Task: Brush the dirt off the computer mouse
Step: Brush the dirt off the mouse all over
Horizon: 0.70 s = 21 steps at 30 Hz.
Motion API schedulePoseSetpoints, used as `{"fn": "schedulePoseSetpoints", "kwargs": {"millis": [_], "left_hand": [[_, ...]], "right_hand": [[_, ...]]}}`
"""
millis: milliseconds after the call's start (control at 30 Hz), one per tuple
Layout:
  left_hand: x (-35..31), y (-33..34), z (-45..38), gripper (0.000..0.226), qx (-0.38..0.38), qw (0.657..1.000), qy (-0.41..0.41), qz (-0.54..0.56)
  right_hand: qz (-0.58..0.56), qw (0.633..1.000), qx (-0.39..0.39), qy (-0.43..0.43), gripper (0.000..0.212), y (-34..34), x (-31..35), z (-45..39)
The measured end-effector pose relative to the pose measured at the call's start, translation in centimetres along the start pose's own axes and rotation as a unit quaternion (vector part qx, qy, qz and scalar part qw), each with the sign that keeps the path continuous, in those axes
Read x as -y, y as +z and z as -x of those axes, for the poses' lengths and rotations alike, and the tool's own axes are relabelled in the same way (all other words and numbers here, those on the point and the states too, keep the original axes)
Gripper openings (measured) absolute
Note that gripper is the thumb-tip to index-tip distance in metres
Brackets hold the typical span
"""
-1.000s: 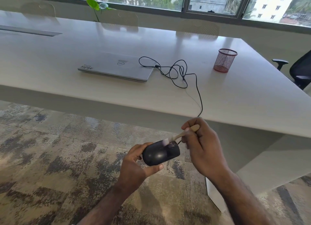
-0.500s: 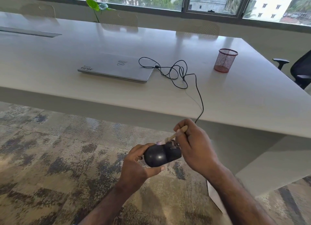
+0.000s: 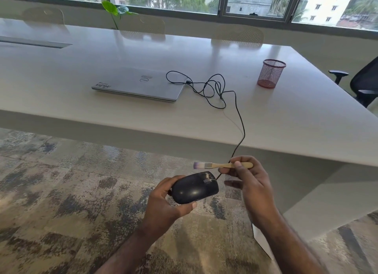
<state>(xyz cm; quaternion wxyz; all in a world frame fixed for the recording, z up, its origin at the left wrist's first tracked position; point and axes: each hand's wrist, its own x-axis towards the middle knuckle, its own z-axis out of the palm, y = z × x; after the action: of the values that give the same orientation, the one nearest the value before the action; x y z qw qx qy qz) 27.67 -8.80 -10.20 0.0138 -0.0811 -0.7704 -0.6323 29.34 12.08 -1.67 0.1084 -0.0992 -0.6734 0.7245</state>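
Observation:
A black wired computer mouse (image 3: 194,188) rests in my left hand (image 3: 163,202), held over the carpet in front of the table. Pale dust shows on its front end near the scroll wheel. My right hand (image 3: 251,185) pinches a small wooden-handled brush (image 3: 223,165) with pale purple bristles. The brush lies level, bristles pointing left, a little above the mouse and not touching it. The mouse's black cable (image 3: 239,118) runs up over the table edge to a closed silver laptop (image 3: 141,83).
The large white table (image 3: 286,120) carries the laptop and a red mesh pen cup (image 3: 271,73). A black office chair (image 3: 362,83) stands at the right. A green plant (image 3: 114,9) stands by the windows at the back. Patterned carpet (image 3: 61,202) lies below my hands.
The brush was down on the mouse's front end; it has lifted off and now sits level above it. The mouse has turned slightly in my left hand, showing its dusty front.

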Motion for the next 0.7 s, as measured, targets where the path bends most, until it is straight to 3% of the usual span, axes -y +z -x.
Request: {"fn": "schedulePoseSetpoints", "kwargs": {"millis": [167, 367, 700], "left_hand": [[0.2, 0.0, 0.0, 0.063, 0.010, 1.000, -0.018, 0.012], [0.3, -0.3, -0.1, 0.071, 0.015, 1.000, -0.023, -0.011], [-0.5, -0.7, 0.0, 0.068, 0.022, 0.997, 0.043, -0.066]], "right_hand": [[-0.102, 0.995, 0.002, 0.012, 0.019, 0.6, -1.1, 0.2], [-0.124, 0.992, 0.006, 0.023, 0.018, 0.6, -1.3, 0.3], [-0.011, 0.998, -0.039, -0.057, 0.025, -0.7, 0.4, -0.4]]}}
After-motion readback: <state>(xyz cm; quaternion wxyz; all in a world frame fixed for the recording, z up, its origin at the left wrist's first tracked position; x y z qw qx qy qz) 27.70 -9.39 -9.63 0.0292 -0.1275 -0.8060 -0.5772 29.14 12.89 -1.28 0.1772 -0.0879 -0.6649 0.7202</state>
